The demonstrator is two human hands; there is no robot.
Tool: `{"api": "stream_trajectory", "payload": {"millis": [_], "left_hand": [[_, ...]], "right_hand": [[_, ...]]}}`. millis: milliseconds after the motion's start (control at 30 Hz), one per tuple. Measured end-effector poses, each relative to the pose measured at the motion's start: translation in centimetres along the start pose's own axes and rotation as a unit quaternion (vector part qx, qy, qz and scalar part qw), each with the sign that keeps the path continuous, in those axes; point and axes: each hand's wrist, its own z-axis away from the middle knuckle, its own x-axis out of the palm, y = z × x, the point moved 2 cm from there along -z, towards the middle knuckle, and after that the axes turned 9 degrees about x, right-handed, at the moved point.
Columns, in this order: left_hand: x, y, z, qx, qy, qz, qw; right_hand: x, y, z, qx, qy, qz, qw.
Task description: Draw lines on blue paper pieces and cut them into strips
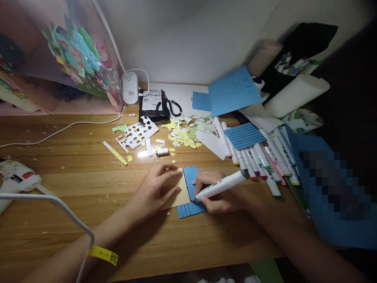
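My right hand [218, 194] grips a white marker [222, 184], its dark end pointing up to the right and its tip down at the edge of a cream card [173, 196]. My left hand [160, 184] lies on that card with fingers spread, pressing it over a piece of blue card [191, 210]. Dark parallel lines show on the blue card's lower left part, and the cream card hides some of it. A second blue piece [244, 135] with dark lines rests on the pile of markers [256, 161] to the right.
Paper scraps [188, 133], a white marker cap [162, 152] and black-handled scissors [168, 108] lie beyond my hands. A glue gun [17, 177] is at left. A white cable [59, 198] crosses the lower left. Larger blue sheets [234, 92] lean at the back right.
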Motion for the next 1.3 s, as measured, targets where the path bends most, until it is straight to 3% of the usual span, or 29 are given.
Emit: {"api": "stream_trajectory", "payload": {"millis": [200, 333, 433, 667, 967, 1200, 1300], "left_hand": [[0.0, -0.1, 0.0, 0.006, 0.006, -0.006, 1.000], [-0.2, 0.0, 0.1, 0.018, 0.000, -0.007, 1.000], [-0.2, 0.4, 0.2, 0.014, -0.007, -0.010, 1.000], [0.5, 1.9, 1.6, -0.029, -0.022, -0.063, 0.997], [0.2, 4.3, 1.7, -0.020, -0.133, -0.102, 0.986], [0.0, 4.6, 1.7, -0.027, -0.158, -0.099, 0.982], [0.0, 4.6, 1.6, -0.023, -0.154, -0.097, 0.983]], "right_hand": [[0.3, 1.3, 0.3, 0.064, 0.008, -0.082, 0.995], [-0.2, 2.0, 0.0, 0.116, 0.054, -0.212, 0.969], [-0.5, 1.9, -0.5, 0.121, 0.078, -0.247, 0.958], [-0.5, 1.2, -0.8, 0.124, 0.098, -0.223, 0.962], [-0.1, 0.9, -0.4, 0.123, 0.119, -0.175, 0.970], [-0.9, 1.3, -0.4, 0.120, 0.247, -0.119, 0.954], [-1.0, 2.0, -0.6, 0.157, 0.228, -0.093, 0.956]]}}
